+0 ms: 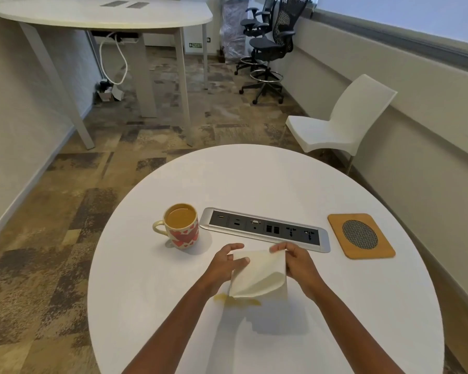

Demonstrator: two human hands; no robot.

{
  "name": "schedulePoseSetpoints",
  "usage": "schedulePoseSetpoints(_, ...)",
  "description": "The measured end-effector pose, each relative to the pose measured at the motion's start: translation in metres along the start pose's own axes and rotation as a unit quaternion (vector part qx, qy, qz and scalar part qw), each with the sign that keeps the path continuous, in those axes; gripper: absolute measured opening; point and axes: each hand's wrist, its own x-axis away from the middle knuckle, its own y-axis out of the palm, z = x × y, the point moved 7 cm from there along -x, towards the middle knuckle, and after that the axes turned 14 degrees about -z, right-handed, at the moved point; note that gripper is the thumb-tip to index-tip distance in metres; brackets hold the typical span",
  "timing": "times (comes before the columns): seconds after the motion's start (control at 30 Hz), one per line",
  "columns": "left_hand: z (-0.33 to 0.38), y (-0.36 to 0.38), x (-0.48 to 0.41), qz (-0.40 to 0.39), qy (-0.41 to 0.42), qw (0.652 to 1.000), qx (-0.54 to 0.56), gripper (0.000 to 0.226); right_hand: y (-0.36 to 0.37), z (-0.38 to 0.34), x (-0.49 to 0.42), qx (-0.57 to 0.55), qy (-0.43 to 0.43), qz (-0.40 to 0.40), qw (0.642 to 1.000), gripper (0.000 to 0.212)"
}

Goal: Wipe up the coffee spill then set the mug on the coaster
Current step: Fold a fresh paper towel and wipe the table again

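Toward the worktop's (254, 179) near edge, left hand (224, 265) and right hand (299, 263) pinch the napkin (257, 276) over the coffee spill (238, 300), so wiping should start by pressing down, mug (181, 225) leftward, off the coaster (361, 236).

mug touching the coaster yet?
Apart. The head view shows the mug standing at the left end of the socket panel and the coaster beyond its right end, the whole panel between them.

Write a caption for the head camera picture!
Left hand and right hand hold a white napkin at the coffee spill, between a full heart-patterned mug and a wooden coaster.
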Motion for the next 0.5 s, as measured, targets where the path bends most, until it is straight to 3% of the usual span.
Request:
schedulePoseSetpoints(0.07, 0.004, -0.003, -0.002, 0.034, 0.020, 0.999, -0.002, 0.041, 0.006, 0.005, 0.000, -0.140, 0.004, -0.017, 0.990, 0.021)
schedulePoseSetpoints(0.13, 0.006, -0.004, -0.005, 0.052, 0.034, 0.998, -0.005, 0.040, 0.010, 0.013, 0.000, -0.270, 0.025, -0.050, 0.961, 0.035)
schedulePoseSetpoints(0.2, 0.008, 0.000, -0.009, 0.049, 0.043, 0.998, -0.021, 0.038, 0.016, 0.016, 0.003, -0.276, 0.048, -0.096, 0.955, 0.043)
schedulePoseSetpoints(0.3, 0.012, 0.007, -0.013, 0.041, 0.055, 0.996, -0.061, 0.035, 0.024, 0.019, 0.007, -0.181, 0.070, -0.115, 0.974, 0.030)
schedulePoseSetpoints(0.4, 0.021, 0.000, -0.010, 0.093, 0.069, 0.977, -0.180, 0.030, 0.001, 0.013, 0.003, -0.093, 0.037, 0.021, 0.995, 0.025)
schedulePoseSetpoints(0.5, 0.029, -0.020, -0.001, 0.177, 0.102, 0.890, -0.408, 0.036, -0.027, -0.002, 0.007, 0.120, -0.006, 0.161, 0.980, 0.032)
